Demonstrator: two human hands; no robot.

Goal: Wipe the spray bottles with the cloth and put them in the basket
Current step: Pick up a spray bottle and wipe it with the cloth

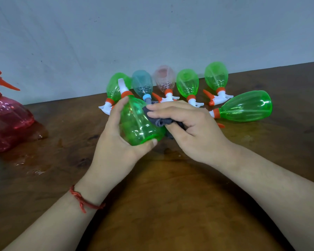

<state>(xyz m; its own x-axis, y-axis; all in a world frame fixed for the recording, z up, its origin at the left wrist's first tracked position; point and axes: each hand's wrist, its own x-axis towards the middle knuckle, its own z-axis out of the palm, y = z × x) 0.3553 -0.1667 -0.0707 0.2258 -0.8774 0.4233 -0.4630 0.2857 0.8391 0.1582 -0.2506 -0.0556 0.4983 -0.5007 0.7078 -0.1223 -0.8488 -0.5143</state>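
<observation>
Head view, and the left hand (116, 140) is wrapped around a green spray bottle (136, 124), thumb under its base, fingers curled up behind the body, so it's lifted clear of the wooden table (161, 205) with its white nozzle pointing to about twelve o'clock. At three o'clock of that bottle comes the right hand (187, 127), fingers laid flat and pressing a dark grey cloth (161, 121) against the bottle's side, the thumb pinching the bunched cloth from below (most of the cloth is hidden under the palm).

Behind the hands, at twelve o'clock, a row of bottles lies on the table against the pale wall (152, 33): a green one (114, 87) partly behind the held bottle, a blue-green bottle (142, 83), a pink bottle (164, 77), then two more green bottles (187, 84) (216, 77), all with nozzles toward the person. At two o'clock another green bottle (246, 105) lies on its side, its cap just beside the right hand's knuckles.

Far off at nine o'clock, red bottles (9, 115) crowd the left edge, one upright with an orange trigger. A red string bracelet (83, 200) circles the left wrist.
</observation>
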